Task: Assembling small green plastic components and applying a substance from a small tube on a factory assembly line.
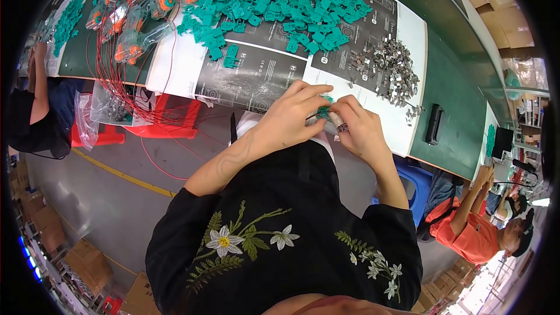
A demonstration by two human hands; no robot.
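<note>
Just past the near edge of the bench, both my hands meet around one small green plastic part (324, 111). My left hand (296, 111) pinches it from the left, fingers bent over it. From the other side, my right hand (360, 126) closes its thumb and fingertips against the same part; a ring or band shows on one finger. The fingers cover most of the part. Beyond my hands spreads a large pile of similar green plastic parts (280, 6). To the right lies a heap of small metal pieces (396, 70), with a few strays toward my hands.
Clear assemblies with orange ends (166, 3) lie at the far left, trailing thin red wires (111, 76) over the edge. Printed dark sheets (251, 76) cover the bench. A black bar-shaped object (434, 123) lies on the right. Co-workers sit on both sides, one in an orange shirt (466, 233).
</note>
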